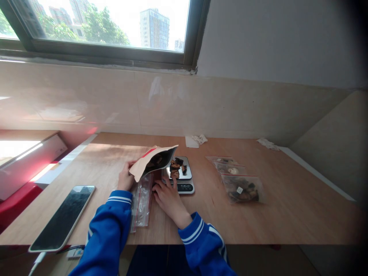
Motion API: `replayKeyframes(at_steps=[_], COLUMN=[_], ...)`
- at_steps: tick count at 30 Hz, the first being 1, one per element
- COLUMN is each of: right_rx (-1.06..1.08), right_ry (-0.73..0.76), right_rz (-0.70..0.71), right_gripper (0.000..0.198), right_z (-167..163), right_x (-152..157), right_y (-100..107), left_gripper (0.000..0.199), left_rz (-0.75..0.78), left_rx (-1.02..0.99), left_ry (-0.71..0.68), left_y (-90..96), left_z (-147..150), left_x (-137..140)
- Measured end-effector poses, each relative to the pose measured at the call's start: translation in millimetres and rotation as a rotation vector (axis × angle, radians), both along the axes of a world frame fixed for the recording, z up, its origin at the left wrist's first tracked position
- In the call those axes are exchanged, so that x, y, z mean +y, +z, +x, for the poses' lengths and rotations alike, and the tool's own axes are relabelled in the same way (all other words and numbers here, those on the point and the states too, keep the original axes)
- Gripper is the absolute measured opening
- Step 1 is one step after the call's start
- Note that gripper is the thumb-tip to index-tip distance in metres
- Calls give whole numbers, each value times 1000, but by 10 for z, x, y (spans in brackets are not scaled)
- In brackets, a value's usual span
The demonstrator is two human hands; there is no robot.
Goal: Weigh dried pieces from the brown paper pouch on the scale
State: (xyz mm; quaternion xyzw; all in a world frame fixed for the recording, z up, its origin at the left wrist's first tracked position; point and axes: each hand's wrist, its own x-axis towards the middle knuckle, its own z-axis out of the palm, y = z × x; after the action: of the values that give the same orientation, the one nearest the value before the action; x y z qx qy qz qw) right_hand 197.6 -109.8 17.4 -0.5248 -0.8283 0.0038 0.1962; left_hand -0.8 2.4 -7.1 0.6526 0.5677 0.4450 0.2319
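My left hand (pixel 125 177) grips the left end of a beige paper bag (pixel 138 168), its fingers partly hidden behind it. The bag is tilted, its dark open mouth facing right, beside a small kitchen scale (pixel 188 174). On the scale's shiny plate lie several dark brown dried pieces (pixel 174 165) with curled edges. My right hand (pixel 168 197) is at the scale's front left corner, fingers spread, the fingertips close to the plate; I cannot tell whether they touch it. Flat clear zip bags (pixel 143 207) with red seals lie between my forearms.
Several filled clear zip bags (pixel 243 188) overlap on the right of the wooden table (pixel 287 218). A phone (pixel 64 218) with a white cable (pixel 37 262) lies at the front left. Crumpled tissue (pixel 200 139) and a white paper (pixel 191 142) lie near the wall, with more tissue (pixel 268 144) farther right.
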Motion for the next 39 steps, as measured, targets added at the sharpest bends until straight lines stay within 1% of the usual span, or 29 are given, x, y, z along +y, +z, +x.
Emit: replayKeyframes(at_steps=[4, 7, 11, 14, 16, 18, 21, 24, 27, 30, 32, 35, 37, 39], right_rx=[-12, 23, 158, 311, 407, 473, 508, 473, 377, 275, 259, 372, 523, 652], right_ry=[78, 124, 173, 205, 194, 150, 76, 38, -19, -57, -66, -84, -92, -84], right_rz=[-40, -50, -22, -36, -24, 8, 44, 55, 61, 72, 98, 157, 213, 270], right_gripper=[19, 20, 22, 23, 22, 19, 19, 20, 21, 20, 20, 24, 25, 26], right_z=[-7, 0, 52, 130, 195, 264, 351, 392, 386, 381, 400, 456, 490, 503], right_x=[-151, -282, -423, -466, -442, -364, -171, 41, 200, 278, 282, 227, 163, 93], right_y=[-17, -61, -74, 14, 88, 142, 168, 169, 172, 159, 158, 238, 369, 545], left_gripper=[45, 45, 47, 47, 47, 47, 45, 44, 45, 45, 44, 43, 43, 45], left_rz=[4, 1, -11, -8, -6, -9, -22, -31, -39, -39, -33, -24, -9, 14], left_rx=[-9, -5, 2, 11, 14, 14, 11, 7, 14, 17, 19, 41, 53, 58], left_ry=[1, -6, -6, -9, -12, -9, 13, 25, 28, 21, 12, 15, 8, -14], left_y=[-13, -30, -38, -27, -15, 3, 38, 78, 111, 123, 119, 97, 71, 40], left_z=[-5, -12, -17, -16, -11, -3, 16, 36, 46, 44, 39, 29, 21, 10], left_x=[9, 22, 23, 12, 6, 1, -13, -40, -63, -68, -62, -49, -38, -26])
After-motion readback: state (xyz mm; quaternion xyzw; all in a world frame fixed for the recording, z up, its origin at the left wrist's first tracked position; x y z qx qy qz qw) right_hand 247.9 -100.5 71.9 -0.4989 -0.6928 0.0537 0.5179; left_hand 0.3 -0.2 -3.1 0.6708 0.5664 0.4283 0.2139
